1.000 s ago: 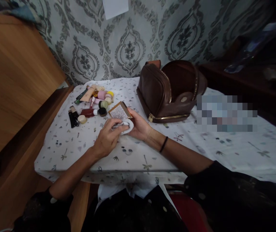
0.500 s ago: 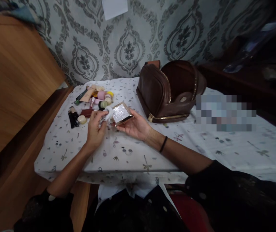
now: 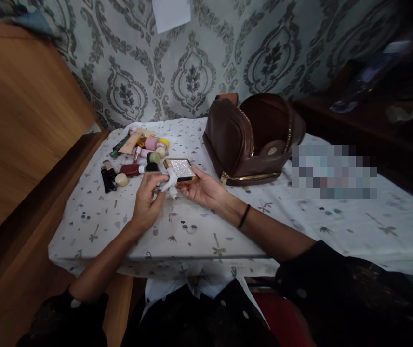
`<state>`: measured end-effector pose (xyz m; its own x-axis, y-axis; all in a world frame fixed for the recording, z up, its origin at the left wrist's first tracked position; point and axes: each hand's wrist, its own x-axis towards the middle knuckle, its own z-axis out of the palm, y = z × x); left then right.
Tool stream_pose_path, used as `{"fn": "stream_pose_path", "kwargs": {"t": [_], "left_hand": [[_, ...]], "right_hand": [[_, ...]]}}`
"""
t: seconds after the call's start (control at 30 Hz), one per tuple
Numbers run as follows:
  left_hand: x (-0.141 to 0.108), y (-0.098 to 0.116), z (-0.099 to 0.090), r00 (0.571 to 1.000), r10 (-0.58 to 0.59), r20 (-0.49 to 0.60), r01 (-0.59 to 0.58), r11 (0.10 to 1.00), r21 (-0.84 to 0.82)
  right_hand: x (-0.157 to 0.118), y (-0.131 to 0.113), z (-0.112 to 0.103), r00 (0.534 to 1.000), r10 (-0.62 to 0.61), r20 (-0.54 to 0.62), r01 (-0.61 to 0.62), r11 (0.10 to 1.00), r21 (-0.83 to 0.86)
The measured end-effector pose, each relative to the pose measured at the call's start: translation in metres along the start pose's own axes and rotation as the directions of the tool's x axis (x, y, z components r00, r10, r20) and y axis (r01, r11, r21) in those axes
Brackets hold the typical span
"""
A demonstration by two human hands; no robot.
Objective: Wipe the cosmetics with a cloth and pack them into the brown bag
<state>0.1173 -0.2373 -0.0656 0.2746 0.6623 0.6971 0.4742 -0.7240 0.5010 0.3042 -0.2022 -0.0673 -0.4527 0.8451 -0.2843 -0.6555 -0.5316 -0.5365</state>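
Note:
A square, gold-edged compact (image 3: 181,168) with a glittery silver top is held above the table by my right hand (image 3: 206,189), whose fingers and thumb close on its right side. My left hand (image 3: 149,198) pinches a crumpled white tissue (image 3: 171,179) and presses it against the compact's left edge. Part of that edge is hidden by the tissue. Just beyond my left hand lie a dark red bottle (image 3: 129,170) with a white neck, a black cap (image 3: 152,166) and a green-lidded jar (image 3: 153,157).
An unzipped brown leather bag (image 3: 230,140) stands on the patterned white tablecloth (image 3: 199,241), right of my hands. Several cosmetics, among them a beige tube (image 3: 131,142), a pink-capped bottle (image 3: 151,143) and a small cream jar (image 3: 121,180), lie at the left. A blurred-out item (image 3: 332,171) is at the right.
The tissue has shifted right, onto the compact's left edge. The compact has turned and tilted flatter in my right hand. The black cap behind my left hand now shows.

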Motion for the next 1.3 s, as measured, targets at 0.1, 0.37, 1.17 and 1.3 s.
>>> {"fn": "stream_pose_path", "kwargs": {"t": [0.1, 0.37, 1.17, 1.3], "left_hand": [[0.001, -0.005, -0.003, 0.999, -0.006, -0.034, 0.004, 0.997, -0.074], [0.002, 0.002, -0.001, 1.000, -0.005, 0.014, 0.008, 0.984, -0.176], [0.009, -0.039, 0.012, 0.933, -0.359, -0.036, 0.358, 0.933, -0.028], [0.005, -0.044, 0.013, 0.925, -0.379, -0.004, 0.379, 0.925, 0.010]], "right_hand": [[-0.001, 0.002, 0.001, 0.999, 0.036, -0.007, -0.036, 0.998, -0.053], [0.001, 0.017, 0.000, 0.989, -0.141, 0.049, 0.148, 0.970, -0.195], [-0.010, -0.004, 0.002, 0.999, -0.034, -0.009, 0.030, 0.955, -0.296], [-0.027, -0.021, 0.011, 0.999, -0.051, 0.006, 0.050, 0.939, -0.341]]}}
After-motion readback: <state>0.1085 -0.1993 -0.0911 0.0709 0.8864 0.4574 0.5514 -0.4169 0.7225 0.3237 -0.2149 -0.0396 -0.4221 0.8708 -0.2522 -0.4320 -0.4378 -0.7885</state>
